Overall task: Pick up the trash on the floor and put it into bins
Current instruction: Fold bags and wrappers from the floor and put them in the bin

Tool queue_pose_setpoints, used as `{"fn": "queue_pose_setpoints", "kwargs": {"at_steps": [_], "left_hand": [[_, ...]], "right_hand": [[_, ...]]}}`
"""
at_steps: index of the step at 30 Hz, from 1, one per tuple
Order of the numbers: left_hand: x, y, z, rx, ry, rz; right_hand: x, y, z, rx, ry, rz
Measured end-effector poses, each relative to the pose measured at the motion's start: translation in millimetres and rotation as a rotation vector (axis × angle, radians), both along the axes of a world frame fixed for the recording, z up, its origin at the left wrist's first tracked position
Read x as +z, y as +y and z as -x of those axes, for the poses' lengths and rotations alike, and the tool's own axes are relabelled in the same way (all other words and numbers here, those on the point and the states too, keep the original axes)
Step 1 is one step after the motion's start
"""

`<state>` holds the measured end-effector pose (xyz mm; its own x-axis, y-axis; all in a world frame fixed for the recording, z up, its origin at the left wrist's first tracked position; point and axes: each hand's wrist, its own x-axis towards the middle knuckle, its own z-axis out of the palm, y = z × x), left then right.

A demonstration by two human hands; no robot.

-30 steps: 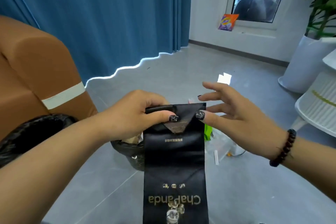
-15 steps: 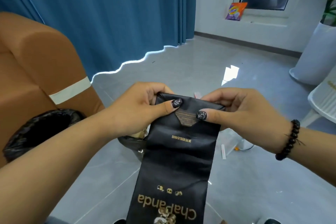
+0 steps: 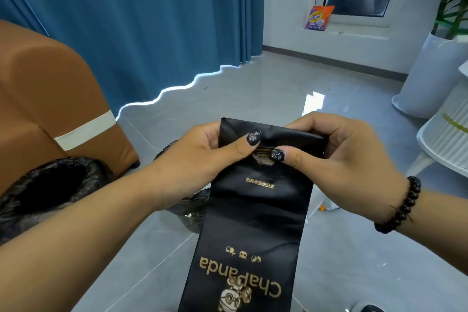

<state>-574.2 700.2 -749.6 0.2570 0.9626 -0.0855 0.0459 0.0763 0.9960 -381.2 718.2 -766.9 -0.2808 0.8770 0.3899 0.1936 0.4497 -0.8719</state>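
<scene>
A long black paper bag [image 3: 255,213] with gold "ChaPanda" print hangs upside down in front of me. My left hand [image 3: 202,157] grips its top left corner, thumb pressed on the front. My right hand [image 3: 336,157] grips the top right corner, thumb on the front near the gold label, and the top edge is folded over between them. A bin lined with a black plastic bag [image 3: 50,185] stands open at the lower left. A second black-lined bin [image 3: 192,208] sits behind the bag, mostly hidden. Bits of trash [image 3: 324,206] lie on the floor to the right of the bag.
A brown sofa arm [image 3: 50,99] stands at the left, blue curtains [image 3: 152,20] behind. A white ribbed basket or stand [image 3: 445,139] and a white planter [image 3: 430,78] are at the right. An orange and purple packet [image 3: 319,18] leans on the window sill. Grey tiled floor [image 3: 253,88] stretches ahead.
My right hand went from open beside the bag to gripping its top right corner. Both hands have folded the top edge over, and the bag has come a little higher.
</scene>
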Motion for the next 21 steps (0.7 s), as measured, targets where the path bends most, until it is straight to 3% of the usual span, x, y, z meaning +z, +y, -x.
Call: {"fn": "queue_pose_setpoints", "kwargs": {"at_steps": [6, 11, 15, 18, 21], "left_hand": [[1, -3, -2, 0.098, 0.076, -0.158], [2, -7, 0, -0.035, -0.007, 0.039], [3, -6, 0, -0.018, -0.109, 0.069], [2, -5, -1, 0.043, -0.141, 0.026], [0, -5, 3, 0.056, -0.093, 0.009]], "right_hand": [[-1, -2, 0, -0.049, -0.153, -0.328], [4, 1, -1, -0.040, -0.295, -0.649], [1, 7, -3, -0.001, -0.418, -0.895], [-1, 13, -5, -0.002, -0.443, -0.901], [-1, 16, -8, 0.099, -0.369, -0.752]]}}
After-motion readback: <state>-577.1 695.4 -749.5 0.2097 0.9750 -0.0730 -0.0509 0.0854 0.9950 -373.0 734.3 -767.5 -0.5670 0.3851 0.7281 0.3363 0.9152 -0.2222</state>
